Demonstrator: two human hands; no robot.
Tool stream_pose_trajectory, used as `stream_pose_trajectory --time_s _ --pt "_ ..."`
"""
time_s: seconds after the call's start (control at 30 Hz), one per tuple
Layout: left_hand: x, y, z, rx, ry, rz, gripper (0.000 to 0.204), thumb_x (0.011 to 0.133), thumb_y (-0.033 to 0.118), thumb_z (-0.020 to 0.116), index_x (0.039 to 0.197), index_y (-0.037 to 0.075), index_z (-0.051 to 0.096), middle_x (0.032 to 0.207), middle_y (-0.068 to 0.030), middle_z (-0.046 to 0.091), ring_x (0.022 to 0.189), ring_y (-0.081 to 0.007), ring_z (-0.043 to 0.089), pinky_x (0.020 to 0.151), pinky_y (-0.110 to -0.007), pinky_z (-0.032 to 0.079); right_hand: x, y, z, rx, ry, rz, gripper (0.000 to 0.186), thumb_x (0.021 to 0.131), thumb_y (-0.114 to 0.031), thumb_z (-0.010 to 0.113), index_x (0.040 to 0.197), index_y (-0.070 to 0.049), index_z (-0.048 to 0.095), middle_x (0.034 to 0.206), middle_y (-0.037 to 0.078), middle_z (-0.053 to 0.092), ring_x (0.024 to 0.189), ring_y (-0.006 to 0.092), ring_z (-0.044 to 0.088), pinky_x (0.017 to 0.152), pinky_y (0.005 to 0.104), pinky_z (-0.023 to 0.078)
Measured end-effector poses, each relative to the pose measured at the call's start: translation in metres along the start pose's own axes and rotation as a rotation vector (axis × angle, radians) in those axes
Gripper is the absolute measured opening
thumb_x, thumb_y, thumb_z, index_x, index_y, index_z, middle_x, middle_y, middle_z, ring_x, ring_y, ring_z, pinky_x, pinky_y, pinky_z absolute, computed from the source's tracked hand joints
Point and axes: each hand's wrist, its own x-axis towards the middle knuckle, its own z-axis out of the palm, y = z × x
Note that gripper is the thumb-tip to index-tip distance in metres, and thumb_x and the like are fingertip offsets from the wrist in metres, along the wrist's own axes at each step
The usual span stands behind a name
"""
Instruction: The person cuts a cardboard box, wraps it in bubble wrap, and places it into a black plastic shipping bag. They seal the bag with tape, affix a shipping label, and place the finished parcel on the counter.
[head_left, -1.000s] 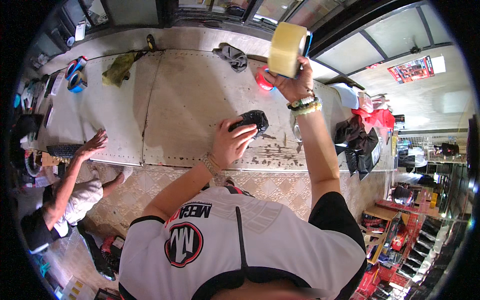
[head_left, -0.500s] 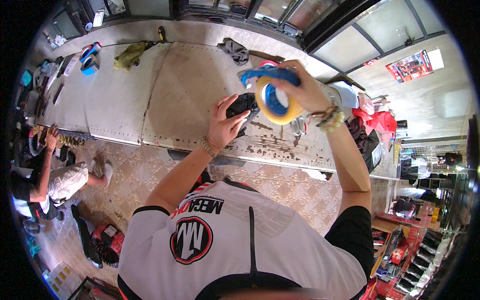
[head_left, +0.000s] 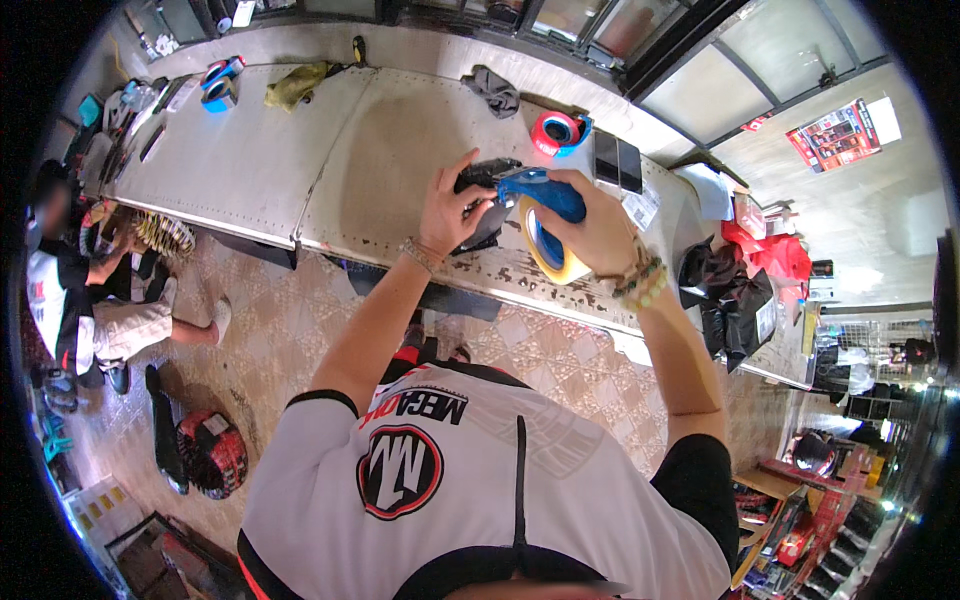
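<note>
My right hand (head_left: 597,222) is wrapped round a blue tape dispenser (head_left: 545,192) that carries a big roll of clear yellowish tape (head_left: 562,268). The dispenser's front end rests at or just over a package in shiny black plastic (head_left: 482,238) on the bench. On the package's left side lies my left hand (head_left: 450,212), thumb and fingertips closed in near the dispenser's tip. Whether those fingers pinch a tape end or the plastic is too small to make out. Part of the package is hidden behind my left fingers and the dispenser.
On the worn white bench (head_left: 385,130), red and blue tape rolls (head_left: 553,132), a dark phone (head_left: 617,162) and a grey cloth (head_left: 491,90) lie beyond my hands. Black plastic bags (head_left: 735,300) fill the right end. A co-worker (head_left: 75,300) sits at the far left.
My right hand has brought the dispenser down and left, from above the bench to the package. My left fingers have drawn in toward its tip. The view has shifted slightly.
</note>
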Motion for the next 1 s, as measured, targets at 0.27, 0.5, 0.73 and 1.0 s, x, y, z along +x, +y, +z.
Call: stream_pose_trajectory --time_s 0.27,0.5,0.73,1.0 --pt "-0.001 0.005 0.004 0.041 -0.034 -0.024 0.021 0.071 0.008 0.075 0.089 0.014 0.065 0.123 -0.003 0.06 0.105 -0.0287 0.055 0.09 -0.042 0.043 -0.084 0.027 0.028 -0.028 0.01 0.109 0.057 0.076 -0.03 0.074 0.126 -0.01 0.053 0.091 0.024 0.062 0.077 0.039 0.066 0.069 0.0438 0.052" --pt "-0.005 0.016 0.0 0.009 -0.058 0.041 0.022 0.071 0.009 0.075 0.089 0.013 0.064 0.122 -0.0067 0.06 0.108 -0.0309 0.054 0.091 -0.045 0.042 -0.051 0.032 0.036 -0.167 -0.108 0.087 0.052 0.076 -0.032 0.073 0.118 -0.008 0.054 0.086 0.022 0.066 0.075 0.0384 0.066 0.069 0.0434 0.053" --pt "-0.009 0.02 -0.003 -0.035 -0.05 0.008 0.021 0.075 0.013 0.074 0.092 0.014 0.062 0.125 -0.0054 0.057 0.112 -0.0327 0.05 0.094 -0.046 0.041 -0.031 0.023 0.051 -0.572 -0.331 0.028 0.051 0.074 -0.04 0.071 0.12 -0.021 0.06 0.096 0.021 0.065 0.093 0.0399 0.066 0.079 0.0485 0.052" --pt "-0.015 -0.004 -0.013 -0.097 -0.03 0.04 0.03 0.081 0.019 0.074 0.111 0.019 0.068 0.136 -0.0159 0.046 0.123 -0.0373 0.046 0.103 -0.046 0.038 -0.038 0.05 0.01 0.025 -0.107 0.425 0.046 0.083 -0.033 0.072 0.12 -0.008 0.062 0.097 0.016 0.07 0.091 0.0237 0.068 0.082 0.0339 0.053"
